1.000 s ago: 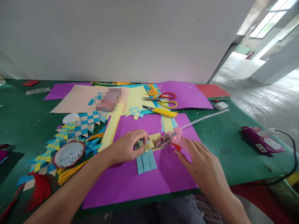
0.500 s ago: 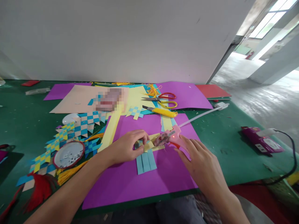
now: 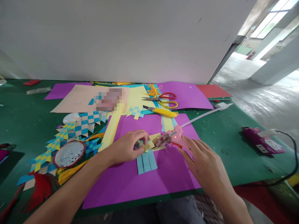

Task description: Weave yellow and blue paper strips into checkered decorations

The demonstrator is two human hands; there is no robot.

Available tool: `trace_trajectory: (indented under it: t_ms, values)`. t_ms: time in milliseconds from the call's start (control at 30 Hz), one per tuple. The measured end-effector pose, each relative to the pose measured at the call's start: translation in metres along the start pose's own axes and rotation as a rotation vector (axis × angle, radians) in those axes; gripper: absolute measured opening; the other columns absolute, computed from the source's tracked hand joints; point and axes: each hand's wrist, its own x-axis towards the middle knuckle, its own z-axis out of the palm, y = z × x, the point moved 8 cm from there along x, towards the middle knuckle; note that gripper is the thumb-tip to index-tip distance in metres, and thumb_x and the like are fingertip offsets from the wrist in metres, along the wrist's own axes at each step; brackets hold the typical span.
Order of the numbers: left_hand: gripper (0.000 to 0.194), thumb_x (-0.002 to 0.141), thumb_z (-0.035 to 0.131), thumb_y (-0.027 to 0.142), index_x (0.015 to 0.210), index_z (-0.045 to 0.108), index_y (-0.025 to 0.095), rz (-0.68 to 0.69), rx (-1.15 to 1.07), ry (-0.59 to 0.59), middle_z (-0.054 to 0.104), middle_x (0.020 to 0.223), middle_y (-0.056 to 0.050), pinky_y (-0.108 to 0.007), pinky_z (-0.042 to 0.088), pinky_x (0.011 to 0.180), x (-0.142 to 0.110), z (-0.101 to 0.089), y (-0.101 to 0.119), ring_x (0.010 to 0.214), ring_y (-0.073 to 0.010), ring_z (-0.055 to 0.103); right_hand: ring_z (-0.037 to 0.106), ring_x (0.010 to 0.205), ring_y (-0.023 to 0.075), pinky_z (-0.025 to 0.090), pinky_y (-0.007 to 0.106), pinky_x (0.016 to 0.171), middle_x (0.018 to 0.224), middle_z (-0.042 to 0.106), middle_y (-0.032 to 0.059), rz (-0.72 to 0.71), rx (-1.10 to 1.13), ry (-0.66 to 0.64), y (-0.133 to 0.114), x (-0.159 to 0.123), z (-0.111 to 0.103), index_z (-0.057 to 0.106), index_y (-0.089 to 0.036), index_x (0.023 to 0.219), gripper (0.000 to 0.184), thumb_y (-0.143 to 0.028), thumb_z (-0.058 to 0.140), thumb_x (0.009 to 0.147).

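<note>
My right hand (image 3: 203, 157) is wrapped round a pink hot glue gun (image 3: 177, 137), its red light on and a long clear glue stick (image 3: 203, 115) running out of its back. The gun's dirty nozzle end sits at the right side of a woven paper piece (image 3: 146, 160) made of light blue and yellow strips. My left hand (image 3: 127, 146) pinches the piece's upper left part between thumb and fingers, hiding some of it. Under both lies a sheet of purple paper (image 3: 121, 188) on the green table.
Scissors (image 3: 161, 100) and a yellow utility knife (image 3: 163, 112) lie beyond the purple sheet. On the left are woven paper fish (image 3: 56, 140), a white dish of small beads (image 3: 69, 154) and a red tassel (image 3: 40, 189). A purple packet (image 3: 263, 141) and black cable (image 3: 294, 152) sit right.
My right hand and the glue gun have shifted slightly to the right. My left hand keeps its pinch on the woven paper piece, which has hardly moved.
</note>
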Motion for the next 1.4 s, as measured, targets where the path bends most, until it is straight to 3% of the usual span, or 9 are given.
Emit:
trace_trajectory:
  t_ms: [867, 1200, 1400]
  values:
    - [0.008, 0.079, 0.048, 0.014, 0.082, 0.048, 0.021, 0.009, 0.000, 0.006, 0.061, 0.099, -0.003, -0.030, 0.045, 0.070, 0.001, 0.000, 0.000, 0.086, -0.0185, 0.058, 0.064, 0.079, 0.0227, 0.052, 0.033, 0.066, 0.089, 0.069, 0.0124, -0.030, -0.019, -0.023, -0.007, 0.005, -0.004, 0.058, -0.012, 0.117, 0.034, -0.032, 0.039, 0.097]
    - [0.008, 0.079, 0.049, 0.014, 0.083, 0.048, 0.022, 0.008, 0.010, 0.006, 0.062, 0.099, -0.002, -0.029, 0.045, 0.070, 0.001, 0.000, 0.001, 0.086, -0.0182, 0.058, 0.063, 0.086, 0.0261, 0.052, 0.038, 0.070, 0.095, 0.068, 0.0126, 0.019, -0.015, -0.065, -0.002, 0.003, 0.004, 0.057, -0.013, 0.120, 0.039, -0.038, 0.043, 0.095]
    - [0.007, 0.080, 0.048, 0.015, 0.083, 0.049, 0.022, 0.010, -0.004, 0.010, 0.062, 0.099, -0.003, -0.029, 0.045, 0.070, 0.000, 0.000, 0.000, 0.088, -0.0189, 0.058, 0.064, 0.091, 0.0259, 0.052, 0.037, 0.071, 0.098, 0.069, 0.0105, 0.134, -0.025, -0.026, 0.013, 0.002, -0.004, 0.059, -0.017, 0.116, 0.041, -0.046, 0.049, 0.090]
